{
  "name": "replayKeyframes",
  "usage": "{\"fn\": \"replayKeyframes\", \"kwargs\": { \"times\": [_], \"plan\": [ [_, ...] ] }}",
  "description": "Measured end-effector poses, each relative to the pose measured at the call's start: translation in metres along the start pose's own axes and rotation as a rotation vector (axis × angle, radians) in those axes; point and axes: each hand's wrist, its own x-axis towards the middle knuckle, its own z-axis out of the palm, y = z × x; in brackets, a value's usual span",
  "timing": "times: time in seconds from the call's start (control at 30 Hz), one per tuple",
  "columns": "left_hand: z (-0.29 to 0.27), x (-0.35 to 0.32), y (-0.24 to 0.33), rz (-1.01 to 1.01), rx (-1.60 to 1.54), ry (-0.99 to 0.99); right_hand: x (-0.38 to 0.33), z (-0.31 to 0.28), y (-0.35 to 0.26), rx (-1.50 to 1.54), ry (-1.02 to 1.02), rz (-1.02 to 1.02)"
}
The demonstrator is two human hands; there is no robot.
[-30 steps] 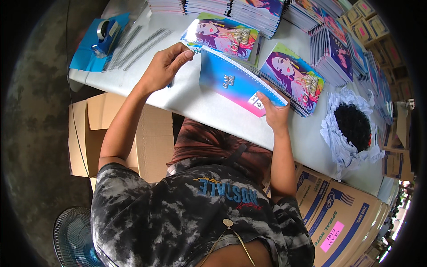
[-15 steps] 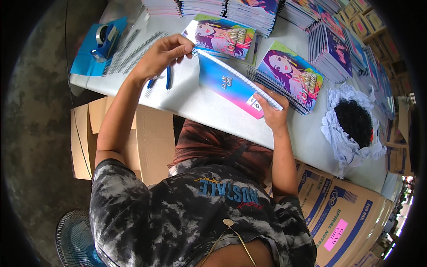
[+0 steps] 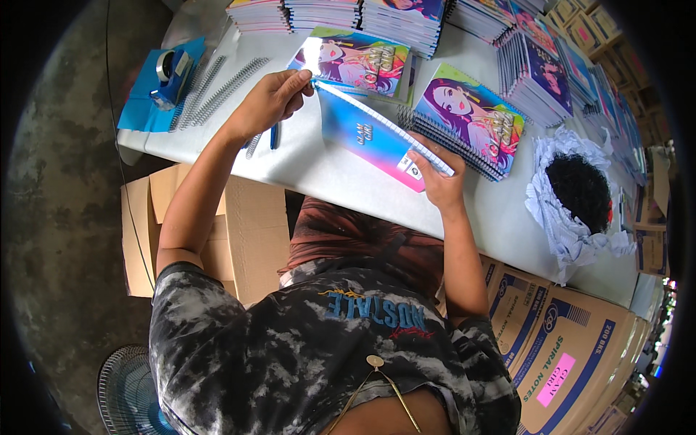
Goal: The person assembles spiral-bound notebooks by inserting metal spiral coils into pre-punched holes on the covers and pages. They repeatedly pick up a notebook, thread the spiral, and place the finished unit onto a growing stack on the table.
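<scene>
A spiral notebook (image 3: pixel 362 138) with a blue-to-pink back cover is held tilted above the table's front edge. My right hand (image 3: pixel 442 177) grips its lower right end, thumb on the cover beside a white label. My left hand (image 3: pixel 272 105) is closed in a pinch at the other end of the bound edge, where a bit of the spiral wire shows at the fingertips. Beneath my left wrist lies a blue-handled tool (image 3: pixel 274 136), mostly hidden. Loose wire coils (image 3: pixel 225 90) lie left of that hand. Another notebook (image 3: pixel 362 65) with a colourful illustrated cover lies just beyond.
A small stack of notebooks (image 3: pixel 471 119) is to the right, with taller stacks (image 3: pixel 399 25) behind. A blue tape dispenser (image 3: pixel 168 80) sits at the far left. Crumpled paper around a black tangled mass (image 3: pixel 578 192) is at the right. Cardboard boxes (image 3: pixel 250 239) stand below the table.
My left hand has come slightly nearer and now covers more of the blue-handled tool. The notebook and my right hand hold nearly the same pose; the whole view has shifted a little.
</scene>
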Motion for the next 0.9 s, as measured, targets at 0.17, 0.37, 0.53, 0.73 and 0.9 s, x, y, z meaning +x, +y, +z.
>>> {"fn": "replayKeyframes", "kwargs": {
  "times": [0.17, 0.37, 0.53, 0.73, 0.9],
  "plan": [
    [-0.01, -0.001, 0.017, 0.159, 0.227, -0.022, -0.001, -0.002, 0.0, -0.038, -0.017, 0.001],
    [-0.015, -0.005, 0.033, 0.288, 0.807, -0.138, -0.006, 0.006, 0.0, 0.001, 0.049, 0.081],
    [0.004, -0.004, 0.032, 0.635, 1.36, 0.334, -0.008, 0.007, -0.007, -0.207, -0.003, 0.005],
    [0.046, -0.016, -0.097, 1.092, 1.613, 0.436, -0.02, 0.021, -0.009, -0.174, 0.069, -0.087],
    [0.027, 0.003, -0.069, 0.992, 1.159, 0.805, -0.021, 0.032, -0.017, -0.309, -0.041, -0.275]
  ]
}}
